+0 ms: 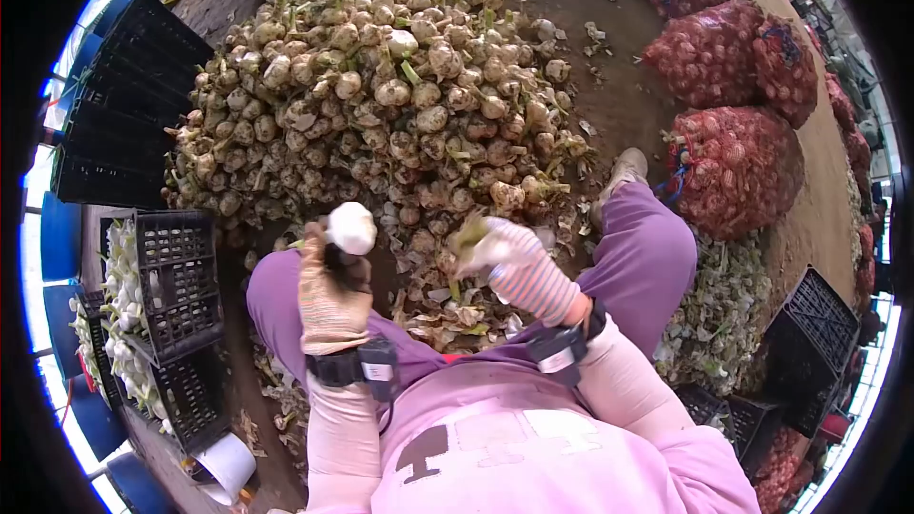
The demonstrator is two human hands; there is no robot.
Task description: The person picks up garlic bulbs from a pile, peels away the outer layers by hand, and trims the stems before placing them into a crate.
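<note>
1. bulb [350,228]: white and smooth, raised between the knees, nearer the left one, before the near edge of the pile [381,86].
2. handling (judged): for stripping husk [466,236] well, the bulb is best cradled low by the left hand [330,281], its neck turned toward the right hand [522,265]; short pulls, away from the bulb, should spare the white skin.
3. orientation: a rounded, bare face is turned up toward the viewer. neither neck nor root end can be made out, so the direction it points cannot be told; the outline is nearly round, with no clear long axis.
4. left grip: fingers closed about the bulb's lower side, leaving the top exposed; a dark patch below is unclear.
5. right grip: fingers curled, blurred, apart from the bulb; greenish husk shows at their tips, but whether it is firmly pinched cannot be told.
6. surroundings: loose scraps [462,316] between the legs; a crate [179,252] of white bulbs at left; red net sacks [741,171] at right.
</note>
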